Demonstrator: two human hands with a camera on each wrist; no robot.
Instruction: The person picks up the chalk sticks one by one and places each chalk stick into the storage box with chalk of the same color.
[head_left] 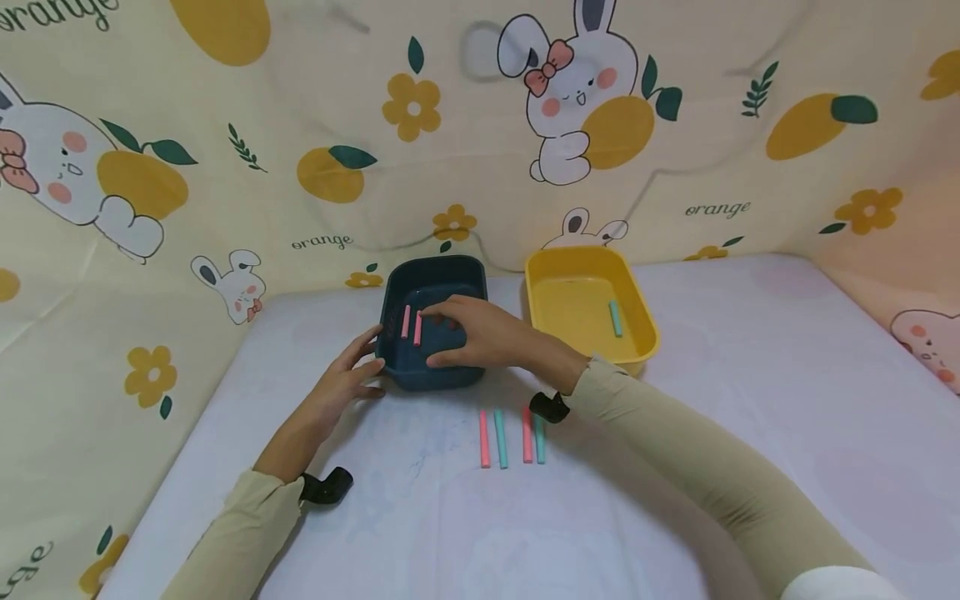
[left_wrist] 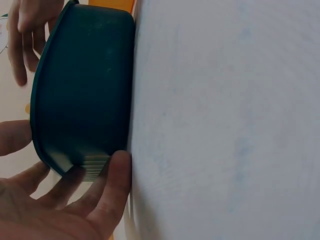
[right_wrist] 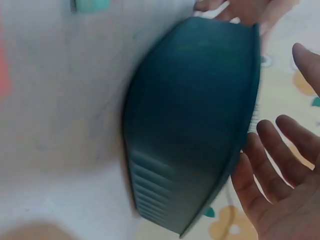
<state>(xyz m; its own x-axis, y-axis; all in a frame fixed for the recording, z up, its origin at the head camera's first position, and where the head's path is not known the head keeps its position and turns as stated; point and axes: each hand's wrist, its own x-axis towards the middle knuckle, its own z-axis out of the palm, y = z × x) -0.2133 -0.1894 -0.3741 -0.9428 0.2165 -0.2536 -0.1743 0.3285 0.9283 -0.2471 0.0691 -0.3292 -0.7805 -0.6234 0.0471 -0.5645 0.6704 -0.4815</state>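
Note:
Against the left side of a dark teal bin (head_left: 437,379), my left hand (head_left: 341,387) rests its fingers, with the thumb at the rim. Over the bin's inside, my right hand (head_left: 480,332) has its fingers spread from the thumb, and nothing shows between them in the right wrist view. Two pink chalk-like sticks lie in this bin: one pink stick (head_left: 406,322) to the left and another pink stick (head_left: 417,330) just under the right fingertips. The left wrist view shows the left fingers (left_wrist: 112,187) along the bin's outer wall, low by the table.
A yellow bin (head_left: 581,310) to the right holds one mint-green stick (head_left: 617,318). On the white table in front lie a pink stick (head_left: 484,439), a green stick (head_left: 501,439), and a second pink-and-green pair (head_left: 528,437). A patterned cloth (head_left: 480,167) hangs behind.

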